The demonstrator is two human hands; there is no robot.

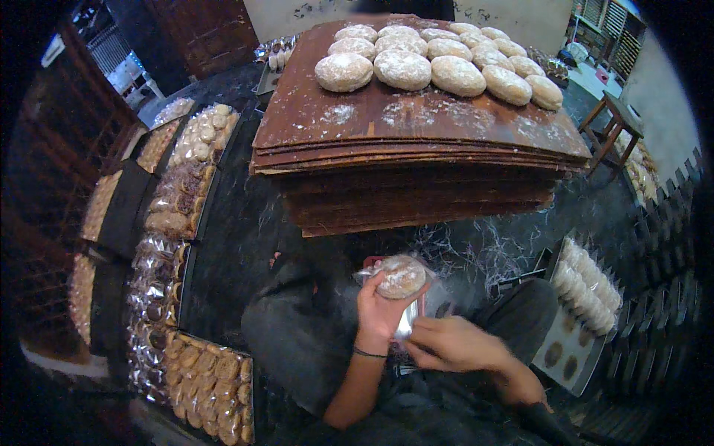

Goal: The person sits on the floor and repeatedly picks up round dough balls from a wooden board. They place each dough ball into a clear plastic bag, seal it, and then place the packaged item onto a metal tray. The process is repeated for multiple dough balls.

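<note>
In front of my lap, my left hand (pixel 376 312) holds a flour-dusted bun (pixel 403 277) from below. Clear plastic film (pixel 432 273) shows around the bun's edges. My right hand (pixel 454 343) is just below and to the right, blurred, its fingers curled beside a shiny, silvery strip (pixel 406 322). Whether those fingers pinch the strip is not plain. Several more floured buns (pixel 403 70) sit in rows on the top board of a wooden stack (pixel 357 120) ahead of me, with loose flour scattered on the wood.
Trays of bagged baked goods (pixel 209 379) line the floor at left. On the right lies a metal tray (pixel 558 362) with bagged white buns (pixel 588 284), near stacked dark trays (pixel 658 329). Pale strands (pixel 496 251) litter the floor. A wooden stool (pixel 616 125) stands back right.
</note>
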